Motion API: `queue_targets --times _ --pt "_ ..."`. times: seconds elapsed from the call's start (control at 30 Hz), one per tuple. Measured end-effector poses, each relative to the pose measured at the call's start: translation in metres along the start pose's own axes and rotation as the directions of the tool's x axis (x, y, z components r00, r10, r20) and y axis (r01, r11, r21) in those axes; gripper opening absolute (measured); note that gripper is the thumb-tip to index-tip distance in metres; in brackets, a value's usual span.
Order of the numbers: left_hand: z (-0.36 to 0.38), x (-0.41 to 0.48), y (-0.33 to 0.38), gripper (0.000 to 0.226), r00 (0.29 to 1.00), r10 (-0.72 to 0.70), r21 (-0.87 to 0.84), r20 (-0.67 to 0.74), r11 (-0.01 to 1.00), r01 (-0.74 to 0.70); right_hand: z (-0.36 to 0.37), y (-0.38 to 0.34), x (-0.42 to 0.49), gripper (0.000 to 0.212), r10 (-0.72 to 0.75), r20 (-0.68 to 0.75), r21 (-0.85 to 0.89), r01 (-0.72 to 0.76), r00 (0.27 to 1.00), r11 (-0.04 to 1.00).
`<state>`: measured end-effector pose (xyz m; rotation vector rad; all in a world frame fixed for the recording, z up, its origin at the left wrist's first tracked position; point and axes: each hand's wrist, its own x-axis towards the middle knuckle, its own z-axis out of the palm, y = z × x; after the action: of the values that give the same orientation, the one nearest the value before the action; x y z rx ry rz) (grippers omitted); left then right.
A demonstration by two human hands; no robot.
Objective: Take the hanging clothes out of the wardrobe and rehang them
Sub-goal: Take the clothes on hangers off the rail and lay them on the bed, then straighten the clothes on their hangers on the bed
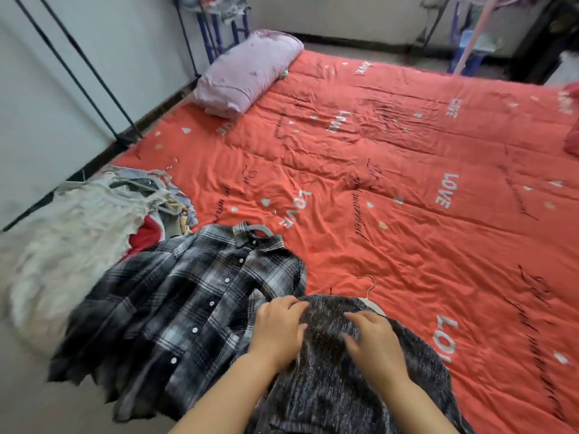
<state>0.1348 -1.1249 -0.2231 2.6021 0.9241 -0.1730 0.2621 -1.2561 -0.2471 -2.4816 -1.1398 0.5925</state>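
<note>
A dark speckled knit garment (332, 386) lies on the bed in front of me, still on a white hanger with a gold hook (369, 286). My left hand (279, 327) rests on its top left edge with the fingers bent over the fabric. My right hand (372, 343) lies flat on the knit, fingers spread. Left of it lies a black-and-white plaid shirt (175, 302) on a grey hanger (260, 230). Further left sits a pile of clothes topped by a white lacy garment (72, 233) with several hangers.
The bed is covered by a red quilt (407, 183) printed with "LOVE". A folded lilac blanket (247, 73) lies at the far left corner. A black metal rack frame (94, 70) stands along the left wall. Blue stools and more racks stand beyond the bed.
</note>
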Motion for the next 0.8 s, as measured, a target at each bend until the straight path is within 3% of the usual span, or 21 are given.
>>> queue_targets --times 0.33,0.43,0.8 --pt "-0.093 -0.107 -0.14 0.046 0.973 -0.115 0.014 -0.199 0.993 0.12 0.021 -0.176 -0.026 0.041 -0.242 -0.005 -0.082 0.241 0.97 0.967" --pt "-0.116 -0.137 -0.198 0.047 0.962 -0.132 0.022 -0.237 0.99 0.141 0.043 -0.239 -0.031 0.04 -0.279 -0.053 -0.1 0.273 0.959 0.957" --pt "-0.183 -0.218 -0.391 0.048 0.92 -0.214 -0.033 -0.329 0.976 0.216 0.124 -0.434 -0.046 0.044 -0.356 -0.009 -0.154 0.351 0.934 0.924"
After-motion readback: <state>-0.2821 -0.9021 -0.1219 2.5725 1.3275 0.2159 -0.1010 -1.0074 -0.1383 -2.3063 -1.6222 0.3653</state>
